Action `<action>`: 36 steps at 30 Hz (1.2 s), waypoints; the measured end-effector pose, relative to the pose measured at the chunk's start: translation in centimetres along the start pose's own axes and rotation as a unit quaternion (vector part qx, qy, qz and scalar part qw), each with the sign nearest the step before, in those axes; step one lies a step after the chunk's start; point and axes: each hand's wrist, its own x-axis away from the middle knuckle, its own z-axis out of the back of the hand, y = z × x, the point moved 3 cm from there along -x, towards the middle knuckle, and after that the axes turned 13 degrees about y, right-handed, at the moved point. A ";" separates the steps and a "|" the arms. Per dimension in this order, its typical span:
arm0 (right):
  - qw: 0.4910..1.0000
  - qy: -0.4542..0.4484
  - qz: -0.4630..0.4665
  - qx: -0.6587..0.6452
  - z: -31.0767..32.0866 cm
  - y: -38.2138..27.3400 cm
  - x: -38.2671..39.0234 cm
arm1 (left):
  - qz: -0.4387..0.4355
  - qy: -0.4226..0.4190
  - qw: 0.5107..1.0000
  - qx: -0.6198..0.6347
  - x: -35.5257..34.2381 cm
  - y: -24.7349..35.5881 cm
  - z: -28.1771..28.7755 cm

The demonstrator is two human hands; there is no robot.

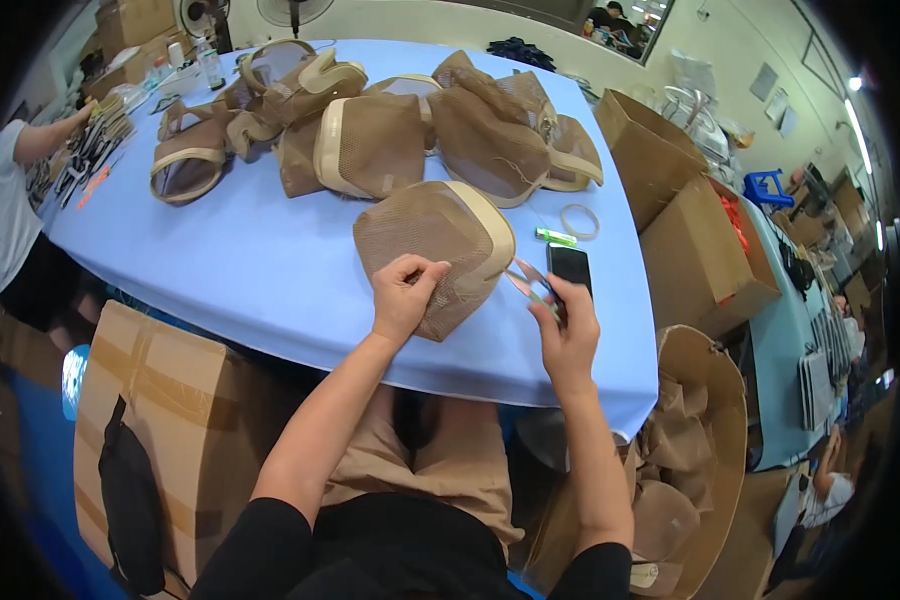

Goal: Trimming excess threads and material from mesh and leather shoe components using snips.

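A brown mesh bag [425, 232] with a tan band along its edge lies before me on the table. My left hand [402, 298] is closed, pinching the mesh near the bag's lower side. Thread snips [527, 281] with spread blades are gripped in my right hand [570, 335], their tips close to the tan band. Whether the blades touch the bag or a thread, I cannot tell. Just beyond my right hand lies a black phone [570, 268]. A small green-and-white tube-shaped item [556, 237] and a tan ring [580, 221] are past it.
Several more mesh bags [375, 145] are heaped across the far side of the blue-covered table [260, 260]. Cardboard boxes [705, 260] stand to the right, and an open carton [725, 400] holds mesh pieces. A taped box [150, 400] sits at lower left. Another person [20, 190] works at the left end.
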 end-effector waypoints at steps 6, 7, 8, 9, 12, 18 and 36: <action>0.999 0.016 0.036 0.027 -0.6 2.9 2.7 | 0.040 -0.010 0.999 0.010 -0.4 0.1 0.1; 0.997 0.016 0.060 0.037 -0.9 3.1 2.6 | 0.054 -0.014 0.998 0.010 -0.5 0.1 0.0; 0.995 0.017 0.084 0.047 -1.2 3.1 2.5 | 0.052 -0.015 0.999 0.006 -0.4 0.1 0.0; 0.995 0.019 0.083 0.042 -1.3 3.1 2.3 | 0.061 -0.021 0.998 0.018 -0.4 0.0 -0.1; 0.991 0.020 0.114 0.060 -1.6 2.9 1.9 | 0.072 -0.029 0.996 0.036 -0.3 -0.1 -0.1; 0.983 0.027 0.160 0.090 -1.9 2.7 1.8 | 0.085 -0.038 0.995 0.041 -0.2 -0.4 -0.1; 0.983 0.013 0.160 0.084 -2.2 2.9 1.7 | 0.087 -0.067 0.993 0.034 -0.2 -0.3 -0.3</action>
